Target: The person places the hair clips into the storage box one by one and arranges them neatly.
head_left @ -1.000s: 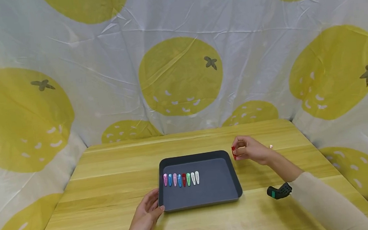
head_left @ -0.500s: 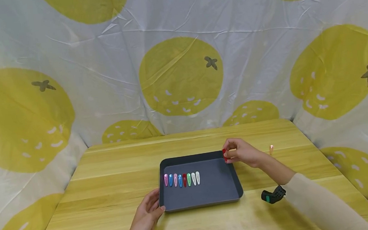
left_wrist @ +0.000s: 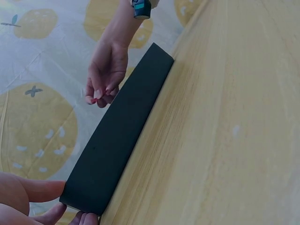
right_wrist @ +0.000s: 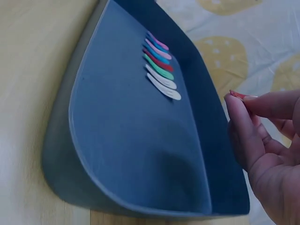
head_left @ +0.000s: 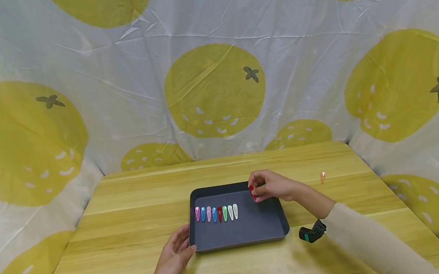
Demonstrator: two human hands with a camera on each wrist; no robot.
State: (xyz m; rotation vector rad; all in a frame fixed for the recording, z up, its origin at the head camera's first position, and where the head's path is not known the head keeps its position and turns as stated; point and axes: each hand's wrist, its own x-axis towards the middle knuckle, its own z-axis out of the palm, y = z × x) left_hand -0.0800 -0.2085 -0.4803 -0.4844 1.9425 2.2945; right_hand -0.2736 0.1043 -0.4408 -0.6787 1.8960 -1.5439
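Note:
My right hand [head_left: 272, 185] pinches a red hair clip [head_left: 252, 192] between thumb and fingers, above the back right part of the dark grey tray [head_left: 259, 229]. In the right wrist view the red clip's tip [right_wrist: 237, 95] shows at the fingertips. With thumb and fingers my left hand [head_left: 174, 258] grips the tray's front left corner; the left wrist view shows that thumb [left_wrist: 44, 191] on the tray wall. Several snap hair clips [head_left: 214, 215] lie side by side in a row in the tray's left half: pink, blue, red, green and white.
An orange hair clip [head_left: 323, 177] lies on the wooden table [head_left: 139, 205], right of the tray. A black device with a green mark [head_left: 312, 232] is at the right wrist. A curtain printed with yellow fruit [head_left: 215, 89] hangs behind the table.
My right hand has moved left with the red hair clip, from beside the tray to over it. The orange clip has come into full view. The left hand and tray have stayed put.

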